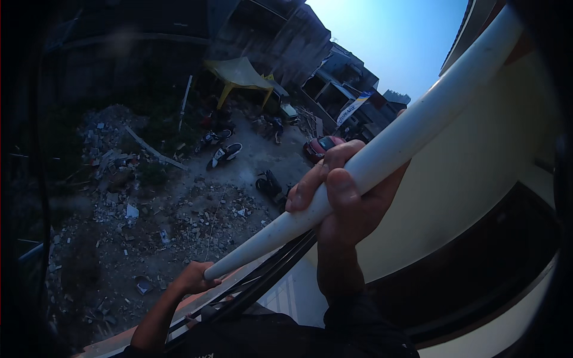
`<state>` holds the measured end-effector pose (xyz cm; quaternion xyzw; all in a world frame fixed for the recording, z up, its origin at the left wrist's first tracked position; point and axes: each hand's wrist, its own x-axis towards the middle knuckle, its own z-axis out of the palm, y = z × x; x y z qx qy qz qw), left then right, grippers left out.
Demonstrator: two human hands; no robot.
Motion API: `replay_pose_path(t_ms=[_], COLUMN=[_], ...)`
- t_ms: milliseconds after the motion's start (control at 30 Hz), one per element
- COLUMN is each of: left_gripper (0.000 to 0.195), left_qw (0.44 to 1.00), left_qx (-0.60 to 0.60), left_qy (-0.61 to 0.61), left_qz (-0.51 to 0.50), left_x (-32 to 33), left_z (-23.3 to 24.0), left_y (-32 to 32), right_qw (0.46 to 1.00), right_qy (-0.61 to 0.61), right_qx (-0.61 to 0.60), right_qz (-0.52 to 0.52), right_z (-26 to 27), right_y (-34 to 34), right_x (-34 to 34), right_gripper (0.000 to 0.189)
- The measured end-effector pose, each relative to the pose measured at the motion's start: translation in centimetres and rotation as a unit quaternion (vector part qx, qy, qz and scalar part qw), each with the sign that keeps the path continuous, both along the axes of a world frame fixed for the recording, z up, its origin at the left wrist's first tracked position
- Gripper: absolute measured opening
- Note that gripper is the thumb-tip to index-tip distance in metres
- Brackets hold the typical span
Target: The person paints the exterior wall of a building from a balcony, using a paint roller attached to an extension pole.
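Note:
A long white plastic pipe runs diagonally across the view, from the upper right down to the lower middle. My right hand is wrapped around it near the centre, with the thumb and fingertips showing on its near side. At the pipe's lower end, my left hand grips it close to the tip; most of those fingers are hidden. The pipe passes over a dark metal railing beside me. Its upper end reaches the dark rim of the picture, close to the roof's edge.
A cream wall curves along the right, with a dark opening low in it. Far below the railing lie rubble, parked motorcycles, a red car and a yellow canopy. Buildings stand beyond.

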<state>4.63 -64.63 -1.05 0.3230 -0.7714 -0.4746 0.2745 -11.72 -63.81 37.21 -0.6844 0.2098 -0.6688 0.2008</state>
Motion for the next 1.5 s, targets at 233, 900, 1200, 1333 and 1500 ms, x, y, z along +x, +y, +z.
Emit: replay_pose_path(t_ms=[233,900,1200,1333,1500], left_gripper=[0.052,0.040,0.085,0.087,0.084], left_qw=[0.993,0.928,0.888,0.887,0.901], left_qx=[-0.035,-0.148,-0.156,-0.162,-0.150], left_qy=[-0.061,0.319,0.431,0.429,0.407], left_qz=[0.090,0.126,-0.042,-0.054,-0.016], left_x=[-0.9,-25.8,-26.9,-26.9,-28.2], left_z=[3.2,28.5,34.0,33.9,33.2], left_y=[0.9,-5.6,-2.6,-1.5,0.5], right_qw=[0.996,0.986,0.981,0.984,0.931], right_qy=[0.037,0.134,0.084,0.069,0.085], right_qx=[-0.082,-0.040,0.073,0.054,0.224], right_qz=[-0.009,0.091,0.158,0.154,0.276], right_z=[-0.8,4.7,-4.1,-9.2,-12.6], right_y=[-3.8,-2.7,3.1,2.7,1.5], right_x=[-3.2,-28.1,-30.0,-29.1,-30.6], right_gripper=[0.065,0.091,0.083,0.075,0.096])
